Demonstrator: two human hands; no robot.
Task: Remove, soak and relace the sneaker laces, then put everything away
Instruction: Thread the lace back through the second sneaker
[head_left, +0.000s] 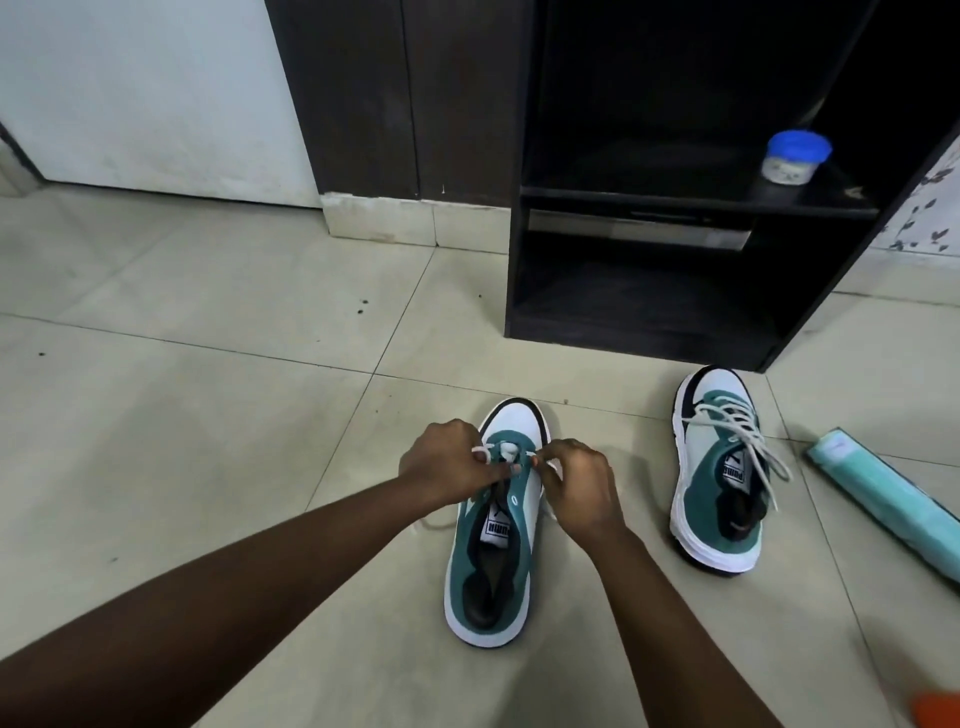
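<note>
White lace (506, 451) runs across the lowest eyelets of the near sneaker (493, 525), and both hands work it there. The left hand (447, 462) has its fingers curled, pinching one lace end just left of the tongue; the right hand (579, 491) pinches the other end just right of it, fingertips nearly meeting over the toe end of the eyelet row. Below the fingers, toward the heel, the remaining eyelets stand bare and the tongue is exposed. A slack bit of lace trails on the tiled floor (208, 415) under the left wrist.

Whether this lace is going in or coming out cannot be told for certain; judged from the second sneaker (719, 467), well to the right of the right hand and already laced loosely, relacing seems the step in hand, barely begun on this shoe.

The next move probably calls for evening the two ends, then crossing each to the next eyelet toward the wrists, keeping the tips pinched tight so they thread cleanly.
</note>
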